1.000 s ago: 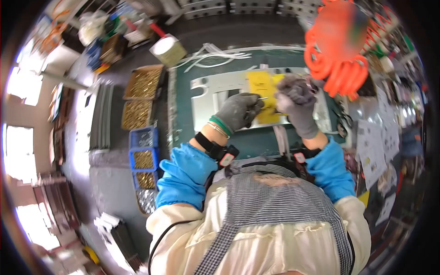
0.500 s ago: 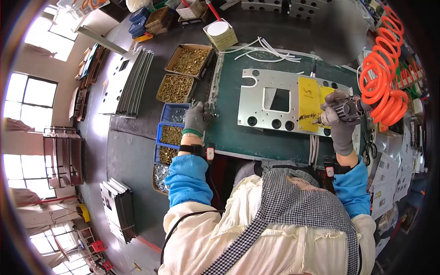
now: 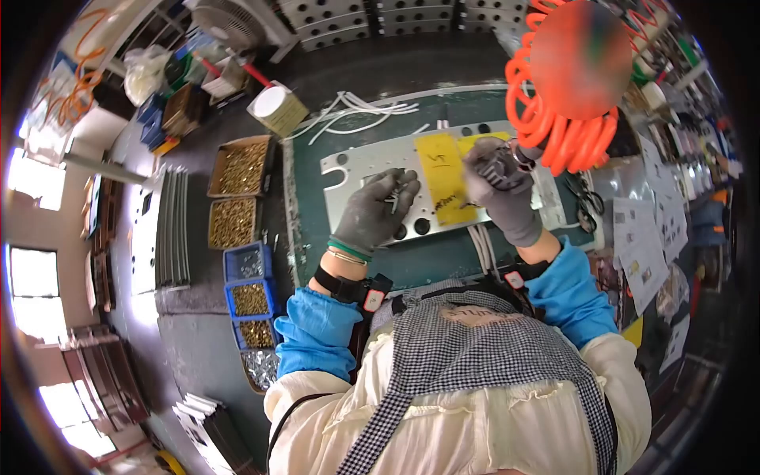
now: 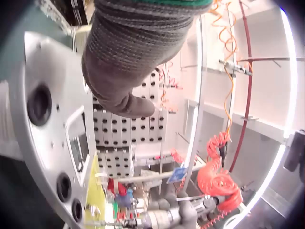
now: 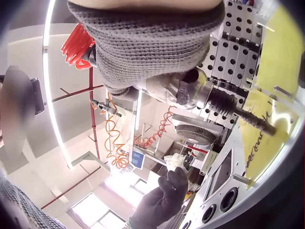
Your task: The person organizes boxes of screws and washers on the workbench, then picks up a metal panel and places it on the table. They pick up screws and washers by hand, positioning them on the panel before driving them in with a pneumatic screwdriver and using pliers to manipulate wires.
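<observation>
My gloved left hand (image 3: 372, 210) is over the left part of a silver metal panel (image 3: 348, 172), with small silver metal fasteners (image 3: 394, 201) pinched at its curled fingertips. Their exact kind is too small to tell. In my right hand (image 3: 511, 207) I grip a pneumatic hand tool (image 5: 178, 90) joined to an orange coiled hose (image 3: 554, 142). Its narrow metal tip (image 5: 257, 123) points at a yellow sheet (image 3: 443, 174) with black handwriting, which lies across the panel. Short metal posts (image 5: 242, 179) stand up from the panel around the sheet.
The panel lies on a green mat (image 3: 317, 261). To the left are cardboard boxes (image 3: 237, 166) of brass-coloured parts and blue bins (image 3: 247, 263) of small parts. White cords (image 3: 356, 115) lie behind, scissors (image 3: 587, 202) at right. Stacked panels (image 3: 170, 229) stand far left.
My left hand moved from the panel left to the blue bins, then returned over the panel with small fasteners. My right hand keeps the pneumatic tool near the yellow sheets.
</observation>
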`<state>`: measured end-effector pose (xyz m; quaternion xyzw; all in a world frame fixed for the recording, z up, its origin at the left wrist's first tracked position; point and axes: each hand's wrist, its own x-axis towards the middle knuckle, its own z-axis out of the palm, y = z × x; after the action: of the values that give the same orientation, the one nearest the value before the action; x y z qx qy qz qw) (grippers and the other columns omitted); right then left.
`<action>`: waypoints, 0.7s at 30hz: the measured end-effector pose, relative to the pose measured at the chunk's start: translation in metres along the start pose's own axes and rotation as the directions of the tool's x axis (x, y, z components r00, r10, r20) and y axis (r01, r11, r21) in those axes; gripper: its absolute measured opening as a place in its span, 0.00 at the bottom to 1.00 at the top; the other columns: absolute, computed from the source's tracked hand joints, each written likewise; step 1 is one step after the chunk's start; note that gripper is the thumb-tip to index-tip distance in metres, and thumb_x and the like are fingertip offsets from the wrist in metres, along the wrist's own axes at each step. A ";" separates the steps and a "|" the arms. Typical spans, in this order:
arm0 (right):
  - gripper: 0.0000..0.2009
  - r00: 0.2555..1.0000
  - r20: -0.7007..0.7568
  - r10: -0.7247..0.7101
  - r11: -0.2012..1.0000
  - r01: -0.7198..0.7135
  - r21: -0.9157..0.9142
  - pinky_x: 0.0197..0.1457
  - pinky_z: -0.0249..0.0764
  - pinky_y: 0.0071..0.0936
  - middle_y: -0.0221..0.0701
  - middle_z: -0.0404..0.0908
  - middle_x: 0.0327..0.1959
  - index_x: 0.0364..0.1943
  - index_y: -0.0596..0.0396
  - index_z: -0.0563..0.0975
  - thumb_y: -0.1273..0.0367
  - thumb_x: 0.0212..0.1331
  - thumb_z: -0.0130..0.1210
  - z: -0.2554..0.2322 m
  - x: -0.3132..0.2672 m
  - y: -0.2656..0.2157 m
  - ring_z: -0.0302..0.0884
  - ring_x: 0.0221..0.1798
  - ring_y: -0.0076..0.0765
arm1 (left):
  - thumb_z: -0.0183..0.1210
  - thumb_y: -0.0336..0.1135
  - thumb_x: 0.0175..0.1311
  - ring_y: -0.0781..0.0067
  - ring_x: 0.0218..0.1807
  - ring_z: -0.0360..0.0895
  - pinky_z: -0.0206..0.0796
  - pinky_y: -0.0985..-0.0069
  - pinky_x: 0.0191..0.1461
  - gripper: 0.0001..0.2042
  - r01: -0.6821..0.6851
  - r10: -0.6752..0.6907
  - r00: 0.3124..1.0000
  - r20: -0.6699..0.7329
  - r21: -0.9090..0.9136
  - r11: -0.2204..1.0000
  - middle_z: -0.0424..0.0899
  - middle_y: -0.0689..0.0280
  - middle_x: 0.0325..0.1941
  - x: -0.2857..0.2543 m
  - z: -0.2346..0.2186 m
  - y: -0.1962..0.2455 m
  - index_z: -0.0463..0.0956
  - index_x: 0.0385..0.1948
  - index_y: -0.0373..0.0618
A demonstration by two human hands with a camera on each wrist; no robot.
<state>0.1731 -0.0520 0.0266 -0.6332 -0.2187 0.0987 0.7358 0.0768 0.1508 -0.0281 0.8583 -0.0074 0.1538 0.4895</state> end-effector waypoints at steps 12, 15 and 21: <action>0.18 0.998 0.010 0.063 0.969 -0.064 0.237 0.31 0.75 0.25 0.32 0.77 0.40 0.51 0.56 0.69 0.82 0.55 0.51 -0.025 -0.004 0.014 0.77 0.33 0.27 | 0.59 0.32 0.66 0.60 0.44 0.83 0.75 0.71 0.47 0.11 0.300 -0.265 0.953 0.143 -0.543 0.784 0.83 0.52 0.43 0.012 0.068 -0.002 0.77 0.43 0.34; 0.18 0.991 -0.128 -0.048 0.902 0.098 0.421 0.33 0.76 0.26 0.34 0.78 0.40 0.52 0.56 0.70 0.80 0.55 0.53 -0.026 0.004 -0.006 0.78 0.37 0.27 | 0.57 0.34 0.68 0.63 0.43 0.83 0.75 0.73 0.46 0.12 0.321 -0.256 0.947 0.196 -0.495 0.807 0.83 0.53 0.43 0.016 0.060 0.004 0.76 0.44 0.33; 0.19 0.954 -0.257 -0.156 0.900 0.244 0.360 0.48 0.79 0.32 0.34 0.76 0.40 0.55 0.55 0.69 0.79 0.58 0.46 -0.024 0.014 -0.020 0.78 0.39 0.29 | 0.51 0.42 0.73 0.71 0.34 0.80 0.74 0.81 0.35 0.15 0.746 -0.692 0.484 0.535 -0.666 0.007 0.83 0.62 0.42 0.038 0.047 0.034 0.73 0.50 0.40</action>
<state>0.1942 -0.0711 0.0463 -0.4561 -0.1754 -0.0078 0.8724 0.1192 0.0983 -0.0114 0.3772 0.3414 -0.1662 0.8447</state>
